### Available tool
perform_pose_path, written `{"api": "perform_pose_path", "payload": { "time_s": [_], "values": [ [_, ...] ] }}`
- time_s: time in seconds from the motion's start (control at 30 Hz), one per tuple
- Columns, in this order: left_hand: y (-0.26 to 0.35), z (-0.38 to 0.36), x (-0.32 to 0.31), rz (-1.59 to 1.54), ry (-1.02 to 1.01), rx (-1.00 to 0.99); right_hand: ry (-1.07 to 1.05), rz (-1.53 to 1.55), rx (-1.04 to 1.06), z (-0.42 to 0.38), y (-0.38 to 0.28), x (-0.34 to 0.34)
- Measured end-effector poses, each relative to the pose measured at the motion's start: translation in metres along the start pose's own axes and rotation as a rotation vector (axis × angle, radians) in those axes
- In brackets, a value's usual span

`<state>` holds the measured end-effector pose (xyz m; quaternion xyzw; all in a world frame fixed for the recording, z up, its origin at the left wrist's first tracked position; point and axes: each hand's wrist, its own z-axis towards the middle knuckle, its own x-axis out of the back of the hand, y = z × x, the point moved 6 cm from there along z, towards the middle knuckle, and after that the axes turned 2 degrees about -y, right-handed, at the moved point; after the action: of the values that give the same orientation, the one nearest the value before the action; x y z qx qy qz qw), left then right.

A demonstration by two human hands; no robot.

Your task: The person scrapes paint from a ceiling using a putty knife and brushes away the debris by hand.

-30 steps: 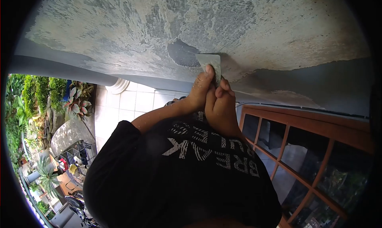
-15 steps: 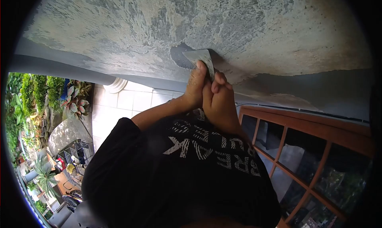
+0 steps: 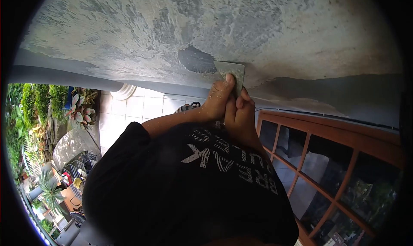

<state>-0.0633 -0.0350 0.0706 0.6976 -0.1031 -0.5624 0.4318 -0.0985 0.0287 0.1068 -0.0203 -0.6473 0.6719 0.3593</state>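
Note:
A flat scraper (image 3: pixel 234 69), its grey blade speckled with residue, is pressed to the patchy wall (image 3: pixel 241 27), just right of a smooth dark grey patch (image 3: pixel 195 59). My left hand (image 3: pixel 218 96) grips it with the thumb laid along the blade; pale crumbs cling to the skin. Close against it, my right hand (image 3: pixel 241 113) is closed around the lower end of the same tool, fingers curled. The scraper's handle is hidden inside my hands.
An orange-framed window (image 3: pixel 331 160) stands at the right. White floor tiles (image 3: pixel 135 106) show below the wall, with a sandal (image 3: pixel 189 106). A round column base (image 3: pixel 124 91), plants (image 3: pixel 79 106) and a wire rack (image 3: pixel 81 164) are at the left.
Both hands and the scraper have moved right and slightly down the picture. More of the dark grey patch shows beside the blade, and a sandal has come into view.

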Motion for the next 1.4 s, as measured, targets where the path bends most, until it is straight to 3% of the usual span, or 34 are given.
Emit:
{"api": "perform_pose_path", "payload": {
  "time_s": [0.17,0.27,0.37,0.47,0.5,0.63,0.83,0.93,0.97,1.13,1.2,1.33,1.4],
  "values": [
    [0.001,-0.002,0.003,0.075,-0.064,0.031,0.012,0.084,-0.018,-0.005,-0.004,0.0],
    [0.005,-0.001,0.007,0.183,-0.051,0.085,0.155,-0.06,0.089,-0.003,-0.019,-0.003],
    [0.009,0.0,0.008,0.003,0.006,-0.021,0.036,-0.047,0.144,0.006,-0.013,-0.008],
    [0.017,0.002,0.018,0.225,0.036,-0.073,-0.045,-0.006,0.079,0.013,-0.012,-0.006],
    [0.021,-0.001,0.005,0.045,0.038,-0.098,-0.029,0.007,0.082,0.011,-0.011,-0.004],
    [0.012,-0.003,-0.007,0.096,-0.071,0.084,0.017,0.087,-0.003,-0.004,-0.008,-0.003],
    [0.015,0.002,0.008,-0.047,-0.011,-0.045,-0.025,-0.132,0.145,0.013,-0.028,-0.009],
    [0.019,-0.001,0.009,0.017,-0.016,-0.051,0.014,-0.01,0.136,0.01,-0.03,-0.006],
    [0.016,-0.001,0.004,0.038,-0.033,-0.024,-0.083,0.007,0.05,0.007,-0.01,-0.008],
    [0.002,0.001,0.001,0.089,-0.079,0.053,0.035,-0.028,-0.048,-0.003,-0.012,-0.003],
    [0.007,0.003,0.0,0.026,-0.076,0.019,0.089,-0.077,-0.019,0.002,-0.025,-0.001],
    [0.034,0.01,0.005,0.075,-0.087,-0.171,-0.018,-0.036,0.128,0.015,-0.025,-0.004],
    [0.034,0.005,-0.003,0.081,-0.074,-0.128,-0.049,-0.02,0.118,0.017,-0.037,0.0]
  ]
}}
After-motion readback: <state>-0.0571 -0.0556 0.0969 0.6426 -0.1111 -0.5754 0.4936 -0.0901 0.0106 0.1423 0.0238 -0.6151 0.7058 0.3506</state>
